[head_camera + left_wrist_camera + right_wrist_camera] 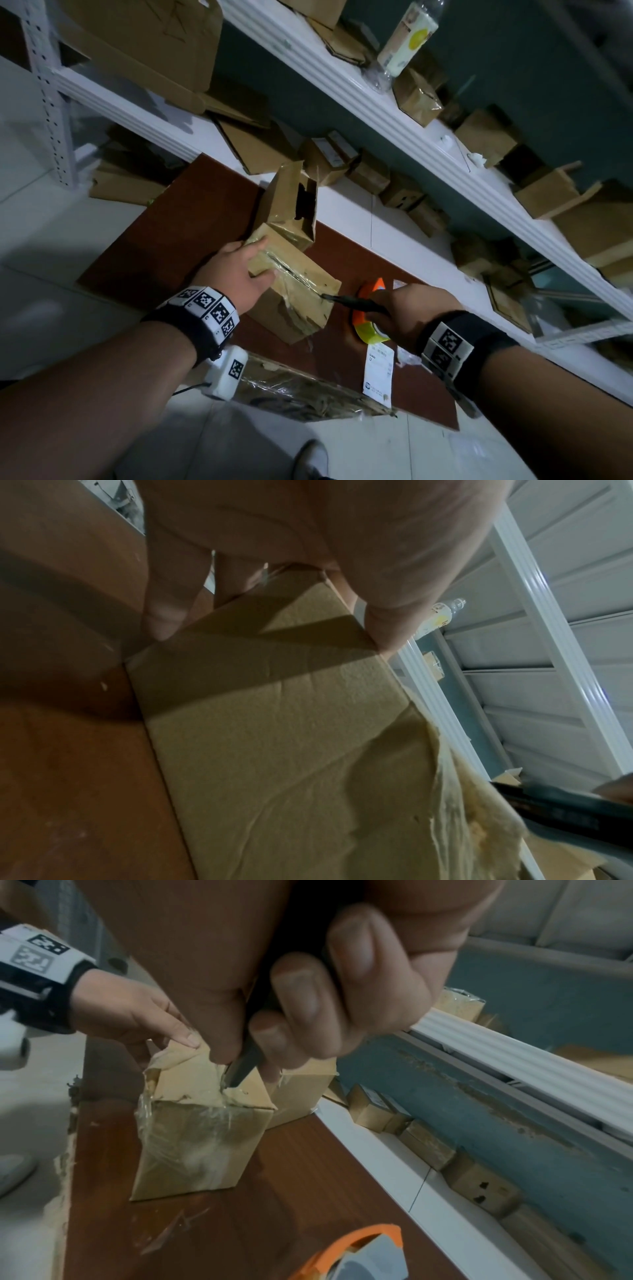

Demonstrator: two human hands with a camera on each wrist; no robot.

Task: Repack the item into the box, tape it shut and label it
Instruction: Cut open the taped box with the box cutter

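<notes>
1. The box (294, 291) stands on the board (164, 246), under our left hand (239, 270), which clasps its top edge.
2. Our right hand (407, 311) grips a knife (352, 301), tip at the box's taped top.
3. A tape roll (368, 325) lies beneath that hand.

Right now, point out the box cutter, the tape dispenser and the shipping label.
Box cutter (356, 303): head view, on the black handle ahead of the right hand.
Tape dispenser (346, 1250): right wrist view, on its orange frame.
Shipping label (378, 374): head view, on the middle of the white slip.
</notes>
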